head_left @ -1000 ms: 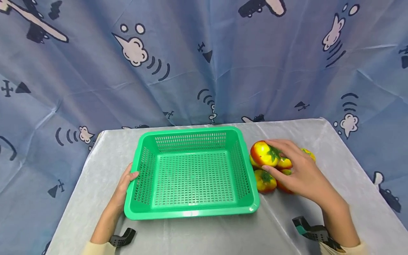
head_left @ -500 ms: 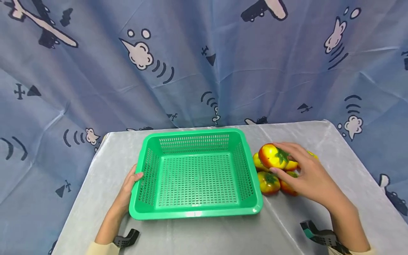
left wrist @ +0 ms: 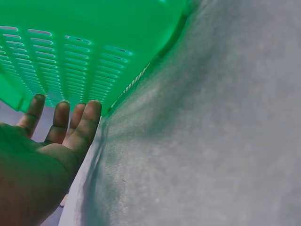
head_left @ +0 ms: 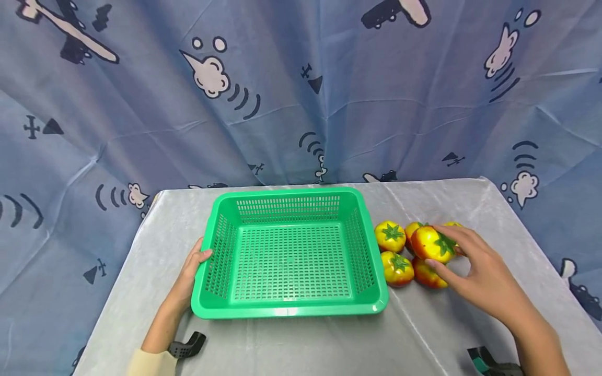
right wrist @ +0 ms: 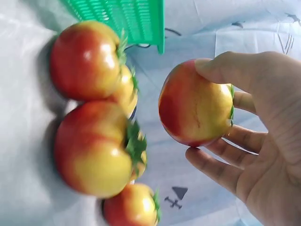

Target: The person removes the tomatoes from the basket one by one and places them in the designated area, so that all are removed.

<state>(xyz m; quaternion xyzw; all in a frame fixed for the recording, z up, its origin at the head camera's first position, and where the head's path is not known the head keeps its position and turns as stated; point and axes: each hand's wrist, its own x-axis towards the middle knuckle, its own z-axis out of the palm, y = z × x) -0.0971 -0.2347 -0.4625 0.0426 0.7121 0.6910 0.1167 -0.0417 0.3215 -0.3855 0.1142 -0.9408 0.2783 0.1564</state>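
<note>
A green perforated plastic basket [head_left: 289,312] stands on the table with nothing in it. My left hand [head_left: 187,272] holds its left side, thumb over the rim; in the left wrist view the fingertips [left wrist: 94,107] lie against the slotted outer wall. To the right, my right hand [head_left: 486,277] pinches a red-and-yellow tomato [head_left: 430,244] with a green leafy top between thumb and fingers. In the right wrist view that tomato [right wrist: 195,106] is raised off the table, apart from the others.
Several similar tomatoes [head_left: 397,269] sit clustered against the basket's right side, partly hidden by the held one and the hand. A pale grey cloth covers the table [head_left: 301,344]. Behind it hangs a blue patterned curtain [head_left: 282,104].
My right hand has moved right and slightly toward me with the tomato in its grip, uncovering more of the cluster's left side. My left hand keeps its place on the basket.
</note>
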